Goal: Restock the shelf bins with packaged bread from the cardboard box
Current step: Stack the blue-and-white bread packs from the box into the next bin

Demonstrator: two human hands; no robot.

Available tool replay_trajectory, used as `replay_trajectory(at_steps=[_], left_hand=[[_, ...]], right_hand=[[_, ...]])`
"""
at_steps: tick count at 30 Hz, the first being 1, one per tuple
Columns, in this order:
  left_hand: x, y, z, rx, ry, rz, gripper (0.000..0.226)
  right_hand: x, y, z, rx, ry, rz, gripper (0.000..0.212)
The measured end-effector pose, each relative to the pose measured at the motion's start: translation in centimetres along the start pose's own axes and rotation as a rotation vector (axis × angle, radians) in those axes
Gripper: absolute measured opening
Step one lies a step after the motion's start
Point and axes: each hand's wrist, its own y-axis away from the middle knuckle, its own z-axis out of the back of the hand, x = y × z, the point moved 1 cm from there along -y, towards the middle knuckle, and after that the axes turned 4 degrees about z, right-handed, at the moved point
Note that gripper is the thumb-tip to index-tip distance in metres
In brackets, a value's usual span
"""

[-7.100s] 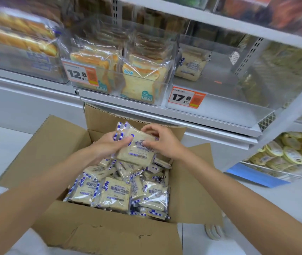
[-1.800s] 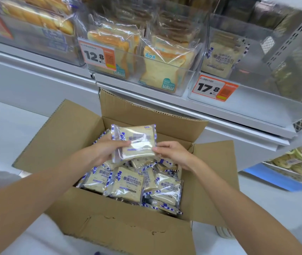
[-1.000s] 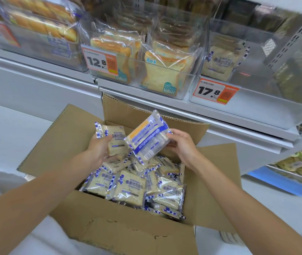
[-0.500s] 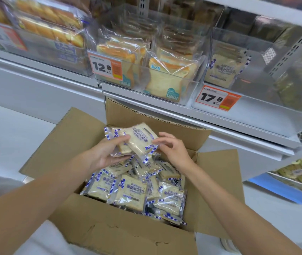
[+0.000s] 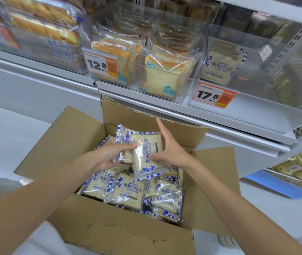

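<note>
Bread packs (image 5: 146, 150) squared above cardboard box (image 5: 120, 236): left hand (image 5: 107, 156) grips the stack, right hand (image 5: 172, 151) presses it with straight fingers; align edges before lifting to shelf bin (image 5: 256, 102).

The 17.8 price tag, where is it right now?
Head view, upper right: the 17.8 tag is on the front of the right bin, below a bread pack, right of the 12.8 tag.
</note>
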Motion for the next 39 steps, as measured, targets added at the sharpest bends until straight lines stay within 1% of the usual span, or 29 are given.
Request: replay_trajectory(at_steps=[1, 2, 3, 4, 6, 7, 9, 11, 13, 14, 15, 16, 17, 18, 19, 20, 21, 23, 24, 26, 27, 28, 29, 30, 32, 33, 34, 36, 39], left_hand=[[0.1, -0.1, -0.1, -0.004, -0.013, -0.001, 0.07], [0.2, -0.1, -0.2, -0.007, -0.01, -0.007, 0.067], [0.1, -0.1, -0.1, -0.01, 0.0, -0.007, 0.064], [-0.1, 0.2, -0.2, -0.015, 0.003, -0.015, 0.064], [-0.7, 0.3, 0.1, -0.013, 0.049, -0.018, 0.071], [-0.9, 0.3, 0.2, 0.013, 0.083, -0.027, 0.07], [-1.4, 1.0, -0.4, 0.097, 0.129, -0.069, 0.061], [-1.5, 1.5, -1.3, 0.178, 0.133, -0.092, 0.062], [-1.7, 1.9, -1.9, 0.205, 0.117, -0.11, 0.07], [-2.0, 2.2, -2.1, 0.196, 0.1, -0.125, 0.071], [-2.5, 2.6, -2.2, 0.181, 0.075, -0.142, 0.066], [-3.1, 3.0, -2.4, 0.175, 0.044, -0.159, 0.058], [-3.9, 3.6, -2.8, 0.188, 0.003, -0.177, 0.049], [-4.7, 4.1, -3.1, 0.204, -0.04, -0.193, 0.044], [-5.7, 4.8, -3.7, 0.22, -0.095, -0.213, 0.04], [-6.8, 5.5, -4.2, 0.213, -0.17, -0.242, 0.038], [-8.1, 6.4, -4.8, 0.185, -0.266, -0.286, 0.035], [-10.9, 8.2, -6.4, 0.101, -0.473, -0.423, 0.032], [-12.4, 8.7, -7.2, 0.06, -0.544, -0.51, 0.038], [-15.3, 9.1, -8.6, -0.02, -0.604, -0.696, 0.069], [-16.7, 8.8, -9.2, -0.058, -0.632, -0.774, 0.08], [-17.9, 8.0, -9.7, -0.096, -0.675, -0.832, 0.083], [-19.1, 7.2, -10.4, -0.138, -0.718, -0.882, 0.079], [-20.1, 6.0, -10.9, -0.202, -0.757, -0.934, 0.069], [-21.9, 3.7, -12.1, -0.361, -0.81, -1.037, 0.049], [-22.6, 2.6, -12.8, -0.43, -0.837, -1.083, 0.042], [-23.2, 1.7, -13.4, -0.48, -0.882, -1.125, 0.04], [-23.9, -0.1, -14.3, -0.498, -1.0, -1.165, 0.046], [-24.1, -2.4, -14.5, -0.44, -1.126, -1.177, 0.055]], right_hand=[[0.5, 0.0, 0.0, 0.038, 0.158, 0.06, 0.106], [0.6, 0.0, 0.0, 0.051, 0.294, 0.094, 0.094], [0.7, -0.1, 0.2, 0.03, 0.372, 0.084, 0.081], [0.6, 0.0, 0.4, -0.02, 0.38, 0.039, 0.071], [0.8, 0.3, 0.7, -0.157, 0.263, -0.078, 0.06], [1.0, 0.5, 0.8, -0.215, 0.229, -0.129, 0.059], [1.2, 0.7, 0.7, -0.277, 0.282, -0.201, 0.063], [1.6, 1.1, 0.5, -0.258, 0.353, -0.233, 0.065], [2.2, 1.4, 0.6, -0.237, 0.397, -0.229, 0.068], [2.7, 1.6, 0.9, -0.254, 0.384, -0.194, 0.072], [3.0, 1.7, 1.5, -0.284, 0.379, -0.132, 0.081], [3.7, 1.8, 2.3, -0.304, 0.405, -0.037, 0.095], [4.5, 1.9, 3.2, -0.281, 0.461, 0.07, 0.107], [5.5, 2.1, 4.1, -0.231, 0.537, 0.16, 0.112], [6.6, 2.3, 5.0, -0.185, 0.594, 0.218, 0.113], [7.8, 2.6, 6.0, -0.16, 0.614, 0.239, 0.111], [8.9, 2.8, 7.1, -0.159, 0.609, 0.246, 0.105], [10.6, 3.4, 9.6, -0.24, 0.654, 0.303, 0.083], [11.5, 3.8, 11.0, -0.324, 0.742, 0.357, 0.074], [12.8, 4.1, 14.5, -0.526, 0.975, 0.457, 0.06], [13.2, 4.1, 16.4, -0.614, 1.078, 0.488, 0.057], [13.5, 4.1, 18.3, -0.675, 1.143, 0.5, 0.056], [13.6, 4.1, 20.1, -0.709, 1.175, 0.487, 0.056], [13.5, 4.0, 21.8, -0.724, 1.184, 0.451, 0.056], [12.5, 3.2, 24.5, -0.711, 1.158, 0.34, 0.054], [11.7, 2.5, 25.6, -0.693, 1.112, 0.279, 0.052], [10.8, 1.6, 26.6, -0.674, 1.066, 0.22, 0.051], [9.2, -0.6, 28.2, -0.622, 1.048, 0.121, 0.056], [6.7, -4.3, 29.3, -0.402, 1.03, 0.001, 0.076]])
